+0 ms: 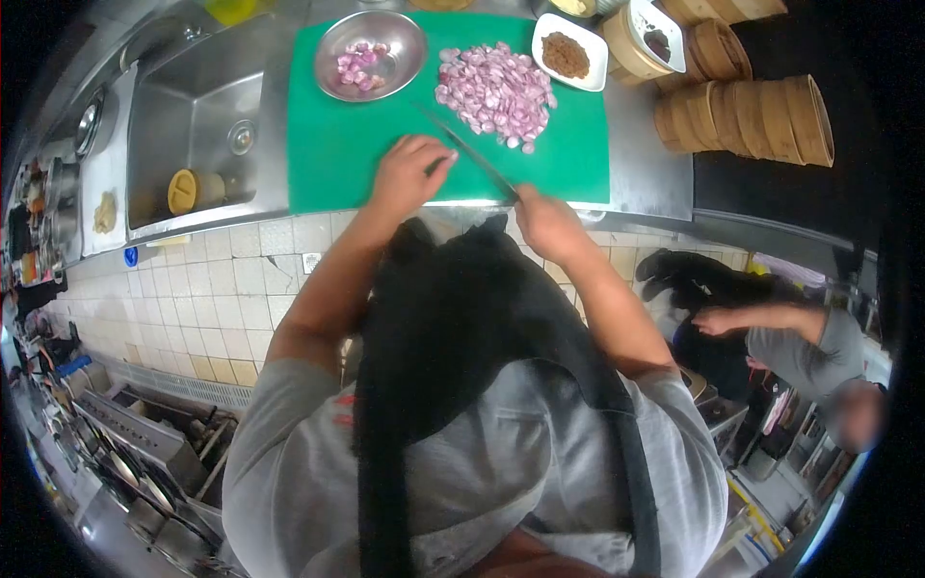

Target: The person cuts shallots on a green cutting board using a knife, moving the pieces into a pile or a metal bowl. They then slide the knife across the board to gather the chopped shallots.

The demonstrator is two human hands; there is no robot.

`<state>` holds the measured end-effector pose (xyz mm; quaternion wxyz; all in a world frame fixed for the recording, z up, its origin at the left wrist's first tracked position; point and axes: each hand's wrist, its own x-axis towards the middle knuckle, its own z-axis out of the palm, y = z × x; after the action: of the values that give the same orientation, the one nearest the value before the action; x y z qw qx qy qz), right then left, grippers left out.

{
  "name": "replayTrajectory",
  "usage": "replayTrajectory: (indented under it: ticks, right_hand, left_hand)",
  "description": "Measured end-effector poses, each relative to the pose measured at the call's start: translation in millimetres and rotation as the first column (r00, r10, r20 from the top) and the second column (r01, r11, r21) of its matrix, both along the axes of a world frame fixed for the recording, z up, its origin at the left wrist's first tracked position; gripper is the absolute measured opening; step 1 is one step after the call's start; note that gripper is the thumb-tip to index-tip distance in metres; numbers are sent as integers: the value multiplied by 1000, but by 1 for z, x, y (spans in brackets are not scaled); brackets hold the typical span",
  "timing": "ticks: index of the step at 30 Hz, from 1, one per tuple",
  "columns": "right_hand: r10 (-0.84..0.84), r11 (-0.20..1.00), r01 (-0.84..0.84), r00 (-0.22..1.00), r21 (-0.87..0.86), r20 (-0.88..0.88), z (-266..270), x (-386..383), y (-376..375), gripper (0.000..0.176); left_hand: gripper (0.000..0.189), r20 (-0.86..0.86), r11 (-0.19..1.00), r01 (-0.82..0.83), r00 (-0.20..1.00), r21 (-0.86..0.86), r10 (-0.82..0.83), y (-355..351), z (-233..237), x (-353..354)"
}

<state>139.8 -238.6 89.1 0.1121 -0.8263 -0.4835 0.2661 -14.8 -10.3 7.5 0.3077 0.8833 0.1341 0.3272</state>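
Observation:
My right hand (547, 223) is wrapped round the handle of a knife (472, 152), whose blade points up and left over the green cutting board (323, 144). On the board, left of the blade, rests my left hand (412, 173), fingers curled in, with a small pale piece at its fingertips. Sliced shallots (493, 91) lie in a heap beyond the knife. A metal bowl (405, 72) at the board's upper left holds some purple-pink shallots (360, 65).
A sink (207, 106) with a yellow-lidded container (183, 192) is at the left. White dishes (596, 72) of brown food and stacked bamboo steamers (742, 120) stand at the right. Another person (805, 342) is at the lower right.

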Motion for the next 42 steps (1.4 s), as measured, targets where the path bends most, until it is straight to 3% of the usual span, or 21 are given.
replayTrajectory:
  ticks: [3, 6, 9, 15, 21, 26, 30, 35, 42]
  right_hand:
    - [22, 999, -24, 997, 26, 69, -5, -5, 0, 28]
    - [3, 996, 4, 998, -91, 69, 18, -4, -6, 27]
    - [27, 996, -19, 996, -86, 86, 34, -6, -16, 25]
    - [59, 997, -53, 991, -53, 121, -17, -3, -23, 34]
    - [63, 998, -65, 990, 12, 126, 6, -10, -28, 34]
    - [82, 997, -79, 985, -28, 155, -24, -4, -23, 37]
    - [68, 998, -67, 990, -14, 123, 6, -7, -19, 35]
    - [65, 997, -59, 989, -49, 136, -24, -7, -19, 33]
    - [65, 994, -55, 992, -94, 109, -5, -11, -17, 34]
  left_hand:
    - [13, 31, 1000, 21, 999, 9, -21, -1, -2, 8]
    - [14, 58, 1000, 20, 998, -13, -19, -1, -6, 10]
    - [13, 59, 999, 21, 998, -37, -19, -2, -10, 10]
    - [12, 87, 996, 31, 996, -84, -24, -4, -12, 10]
    - [13, 60, 987, 17, 998, -159, -8, -5, -14, 10]
    - [12, 68, 985, 7, 998, -175, 5, -6, -10, 10]
    - [11, 55, 985, 5, 998, -174, 5, -5, -10, 9]
    - [11, 64, 985, 6, 998, -172, 5, -5, -13, 10]
    - [11, 60, 987, 7, 998, -158, 2, -5, -17, 11]
